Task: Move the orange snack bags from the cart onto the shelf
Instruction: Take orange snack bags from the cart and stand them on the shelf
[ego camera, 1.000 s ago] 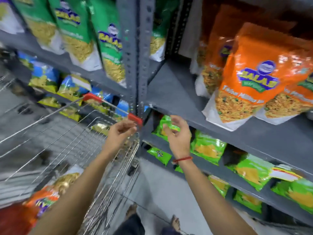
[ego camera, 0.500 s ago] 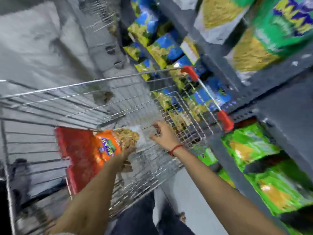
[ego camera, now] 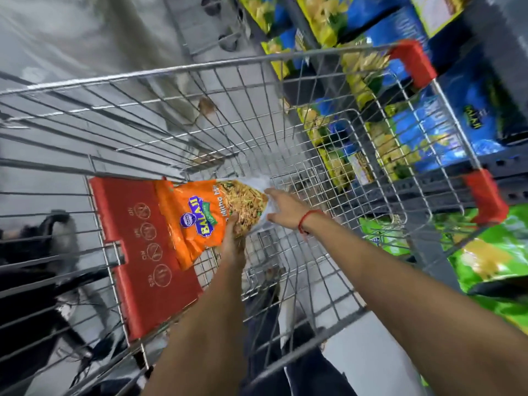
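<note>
One orange snack bag [ego camera: 197,218] lies inside the wire cart [ego camera: 200,70], partly on the cart's red seat flap [ego camera: 143,252]. My left hand [ego camera: 234,241] reaches in from below and grips the bag's near edge at its clear window. My right hand [ego camera: 283,207] holds the white end of the same bag, fingers around its edge; a red thread is on that wrist. The shelf with orange bags is out of view.
To the right stands the grey metal shelving [ego camera: 500,170] with blue snack bags [ego camera: 428,118] and green snack bags [ego camera: 491,261]. Red corner guards [ego camera: 414,64] mark the cart's right rim. My legs show beneath the cart's wire floor.
My view swung from the shelf down into the cart. Both hands dropped from the cart's rim into the basket and closed on the orange bag.
</note>
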A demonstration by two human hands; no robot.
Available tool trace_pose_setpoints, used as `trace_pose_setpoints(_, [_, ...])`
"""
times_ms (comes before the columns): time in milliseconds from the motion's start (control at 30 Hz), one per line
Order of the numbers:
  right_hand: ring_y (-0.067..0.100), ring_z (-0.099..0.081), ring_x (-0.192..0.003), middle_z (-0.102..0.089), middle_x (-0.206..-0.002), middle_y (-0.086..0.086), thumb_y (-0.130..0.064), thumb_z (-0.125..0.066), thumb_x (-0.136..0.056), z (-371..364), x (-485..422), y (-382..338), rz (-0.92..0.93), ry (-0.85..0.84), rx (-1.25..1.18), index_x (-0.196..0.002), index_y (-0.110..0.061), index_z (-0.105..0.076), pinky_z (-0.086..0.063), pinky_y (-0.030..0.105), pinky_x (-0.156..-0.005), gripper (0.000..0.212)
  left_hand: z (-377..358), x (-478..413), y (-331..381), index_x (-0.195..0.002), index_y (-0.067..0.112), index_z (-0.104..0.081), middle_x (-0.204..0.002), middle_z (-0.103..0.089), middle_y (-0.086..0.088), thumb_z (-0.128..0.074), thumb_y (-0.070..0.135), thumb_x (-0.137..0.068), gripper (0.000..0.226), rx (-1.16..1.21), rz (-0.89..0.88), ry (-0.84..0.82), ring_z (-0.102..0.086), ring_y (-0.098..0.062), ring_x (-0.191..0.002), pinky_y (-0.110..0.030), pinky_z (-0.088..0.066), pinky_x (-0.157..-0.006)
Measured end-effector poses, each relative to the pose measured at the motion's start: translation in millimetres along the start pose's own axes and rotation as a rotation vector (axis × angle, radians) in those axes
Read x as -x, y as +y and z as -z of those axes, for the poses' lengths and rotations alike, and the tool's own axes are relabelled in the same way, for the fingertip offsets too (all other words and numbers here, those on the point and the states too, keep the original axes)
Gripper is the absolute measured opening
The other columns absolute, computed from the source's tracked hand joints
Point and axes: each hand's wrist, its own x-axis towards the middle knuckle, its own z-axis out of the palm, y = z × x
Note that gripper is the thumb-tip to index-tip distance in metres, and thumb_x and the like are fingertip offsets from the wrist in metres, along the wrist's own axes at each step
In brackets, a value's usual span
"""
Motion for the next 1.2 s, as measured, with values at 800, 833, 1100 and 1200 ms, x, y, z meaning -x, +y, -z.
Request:
trace_pose_setpoints(800, [0.021,-0.058,-0.118,-0.062,-0.128,0.002,-0.028,-0.086,-0.06,119,219,23,0.225,0.368,-0.654,-0.129,-0.021,-0.047,-0.041,0.046,-0.107,0.08,-145,219,132,-0.098,0.021,-0.061,-0.081,-0.075,0.015,-0.08,0.067,-0.039,0.077,-0.78,-0.675,-0.729,-0.068,0.002,-0.07,-0.013,-0.052,-0.058])
trace_pose_setpoints(833, [0.021,-0.059,-0.117,-0.063,-0.126,0.001,-0.026,-0.086,-0.059,120,235,27,0.24,0.414,-0.692,-0.129,-0.019,-0.049,-0.042,0.045,-0.107,0.079,-159,234,131,-0.097,0.021,-0.061,-0.082,-0.076,0.015,-0.077,0.061,-0.054,0.061,-0.692,-0.706,-0.751,-0.069,0.0,-0.072,-0.017,-0.056,-0.062])
trace_pose_setpoints(1100, [0.005,-0.068,-0.096,-0.073,-0.099,-0.014,0.007,-0.074,-0.068,96,374,91,0.291,0.733,-0.927,-0.103,-0.023,-0.064,-0.053,0.017,-0.08,0.048,-271,361,68,-0.074,0.019,-0.065,-0.059,-0.069,0.015,-0.055,0.02,-0.091,0.02,-0.551,-0.923,-0.898,-0.058,0.001,-0.055,-0.019,-0.049,-0.058])
trace_pose_setpoints(1200, [0.0,-0.067,-0.096,-0.073,-0.097,-0.02,0.004,-0.075,-0.07,77,431,127,0.251,0.875,-0.968,-0.103,-0.028,-0.063,-0.051,0.012,-0.077,0.048,-300,406,5,-0.072,0.019,-0.065,-0.059,-0.066,0.012,-0.058,0.017,-0.089,0.018,-0.621,-0.934,-1.025,-0.054,-0.007,-0.061,-0.028,-0.046,-0.065])
